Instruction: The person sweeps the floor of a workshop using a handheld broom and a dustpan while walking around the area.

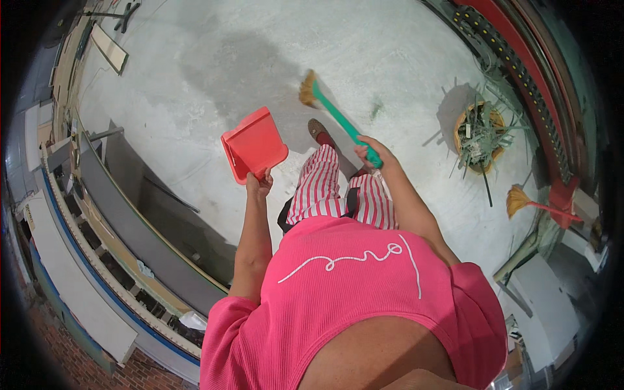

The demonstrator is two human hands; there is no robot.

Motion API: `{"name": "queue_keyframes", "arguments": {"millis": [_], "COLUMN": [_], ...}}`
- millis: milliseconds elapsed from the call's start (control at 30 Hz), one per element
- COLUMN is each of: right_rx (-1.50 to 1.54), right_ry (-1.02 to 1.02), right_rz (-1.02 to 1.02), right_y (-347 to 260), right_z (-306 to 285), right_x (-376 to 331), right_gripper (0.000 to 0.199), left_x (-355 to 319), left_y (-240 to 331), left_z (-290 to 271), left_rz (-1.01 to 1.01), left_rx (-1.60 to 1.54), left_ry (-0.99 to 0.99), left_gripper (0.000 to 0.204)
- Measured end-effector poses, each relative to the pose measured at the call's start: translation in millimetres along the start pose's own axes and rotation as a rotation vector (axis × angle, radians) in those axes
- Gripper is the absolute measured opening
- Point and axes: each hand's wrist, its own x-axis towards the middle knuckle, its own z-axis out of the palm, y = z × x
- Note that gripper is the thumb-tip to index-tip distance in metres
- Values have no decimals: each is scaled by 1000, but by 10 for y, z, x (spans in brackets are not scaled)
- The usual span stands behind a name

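My left hand (259,183) is closed on the near edge of a red plastic dustpan (263,138), held out in front of me to the left. In my right hand (376,151) is a hand brush (338,116) with a green handle, gripped near the handle's end. Its tan bristles (307,90) point away from me, toward the upper middle of the view. The brush and the dustpan are apart from each other. Whether the bristles touch the floor I cannot tell.
Pale concrete floor (214,39) spreads ahead. On the right stand a round bin (460,127) heaped with thin scrap strips and a second brush (518,200) with a red handle. Long panels and a workbench (130,195) line the left; red machinery (520,52) borders the right.
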Motion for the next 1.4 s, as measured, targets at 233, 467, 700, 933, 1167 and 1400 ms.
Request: {"name": "queue_keyframes", "arguments": {"millis": [233, 467, 700, 933, 1167, 1400], "right_rx": [119, 272, -139, -391, -509, -672], "right_ry": [-128, -86, 63, 125, 279, 266], "right_rz": [-27, -4, -5, 91, -20, -51], "right_y": [93, 363, 499, 240, 4, 110], "right_z": [-1086, -1397, -1394, -1710, -1906, -1789], "right_x": [-1057, -1760, -2088, -1710, -2140, -2334], "right_gripper": [24, 25, 17, 25, 48, 46], "left_x": [-158, -418, -518, -573, -566, -483], "left_y": [-590, -1233, -1761, -1851, -1774, -1794], "left_z": [-119, -464, -1096, -1315, -1154, -1011], "left_rz": [-34, -60, -40, -94, -49, -94], "left_rx": [-40, -117, -157, -117, -139, -78], "left_ry": [3, 8, 162, 190, 188, 103], "left_gripper": [34, 35, 34, 32, 32, 34]}}
